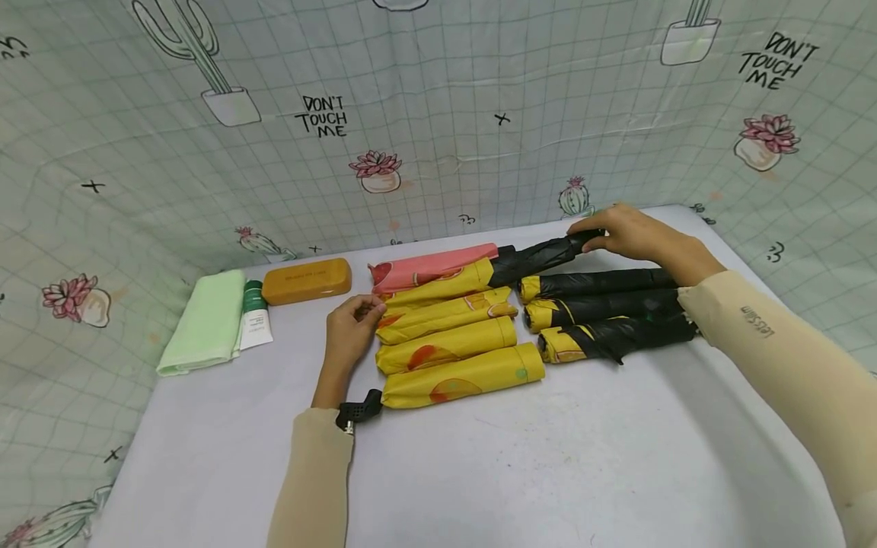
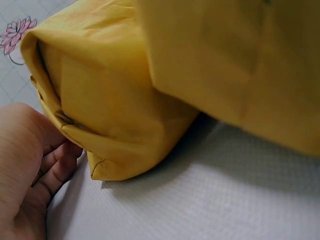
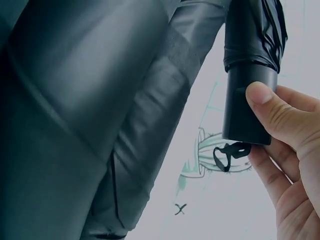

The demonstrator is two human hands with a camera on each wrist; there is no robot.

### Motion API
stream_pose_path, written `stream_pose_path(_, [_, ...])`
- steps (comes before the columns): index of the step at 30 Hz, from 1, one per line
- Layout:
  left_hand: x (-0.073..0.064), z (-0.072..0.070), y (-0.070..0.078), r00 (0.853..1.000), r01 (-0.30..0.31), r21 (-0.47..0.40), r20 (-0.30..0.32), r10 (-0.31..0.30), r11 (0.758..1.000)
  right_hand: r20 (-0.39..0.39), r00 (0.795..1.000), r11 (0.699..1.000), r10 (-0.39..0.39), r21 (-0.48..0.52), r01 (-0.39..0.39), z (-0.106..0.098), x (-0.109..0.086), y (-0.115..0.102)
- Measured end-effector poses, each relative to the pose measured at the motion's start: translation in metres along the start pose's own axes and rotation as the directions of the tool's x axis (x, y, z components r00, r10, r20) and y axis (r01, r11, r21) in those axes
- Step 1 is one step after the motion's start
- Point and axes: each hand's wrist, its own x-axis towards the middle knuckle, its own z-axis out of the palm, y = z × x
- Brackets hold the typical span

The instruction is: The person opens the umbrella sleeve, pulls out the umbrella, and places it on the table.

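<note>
By its handle end, my right hand holds a black folded umbrella, its thumb and fingers round the black handle. A small black strap hangs at the handle's end. The umbrella's other end is inside a yellow umbrella sleeve. At that sleeve's left end, my left hand pinches the fabric; its fingertips are partly hidden behind the yellow edge in the left wrist view. A pink sleeve lies just behind, with a dark end showing at its right.
Three more yellow sleeves lie in a row in front. Rolled black umbrellas with yellow tips lie to the right, under the right forearm. At the back left are an orange-brown case, a green-capped tube and a folded green cloth.
</note>
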Motion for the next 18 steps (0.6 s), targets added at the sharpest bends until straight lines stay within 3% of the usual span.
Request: stream_pose_path(18, [0.0012, 0.0006, 0.0017, 1.000, 0.019, 0.018, 0.000, -0.019, 1.000, -0.047, 0.999, 0.999, -0.028, -0.020, 0.027, -0.0078, -0.0092, 0.0077])
